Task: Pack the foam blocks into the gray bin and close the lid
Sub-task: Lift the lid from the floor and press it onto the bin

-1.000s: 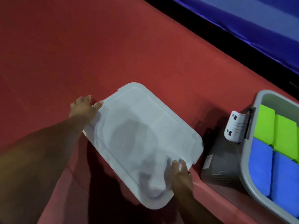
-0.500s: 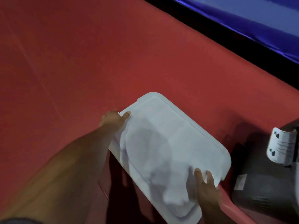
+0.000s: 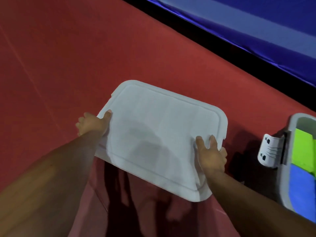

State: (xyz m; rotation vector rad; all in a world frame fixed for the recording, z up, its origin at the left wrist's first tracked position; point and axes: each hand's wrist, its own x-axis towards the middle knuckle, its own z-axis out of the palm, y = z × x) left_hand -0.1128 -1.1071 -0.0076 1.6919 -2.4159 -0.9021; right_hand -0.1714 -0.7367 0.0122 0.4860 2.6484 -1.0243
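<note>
Both hands grip the white lid [image 3: 159, 139] by its opposite short ends. In the single head view, the left hand [image 3: 92, 124] clamps the far-left end, thumb laid on the top face and fingers curled underneath. The right hand [image 3: 211, 155] clamps the near-right end, two fingers showing on top and the rest wrapped around the edge. The lid looks lifted clear of the red worktop [image 3: 77, 57], tilted a little, with a dark shadow below its near edge, though I cannot be sure how high it sits.

The gray bin [image 3: 283, 177] stands at the right edge of the picture, only partly in frame, open on top. Inside it lie foam blocks: a green foam block [image 3: 302, 147] toward the far end and a blue foam block [image 3: 301, 189] nearer the person. A white latch [image 3: 269, 151] hangs outward from the bin's left wall.

What matters for the coming move is direction. The bin lies to the right of the lid, beyond the right hand, so that hand is the nearer one and would lead the carry. The lid's long axis runs roughly left to right between the hands, while the bin's visible wall runs away from the person, so the lid likely needs turning before it can seat. The blocks seen appear packed; closing remains.
</note>
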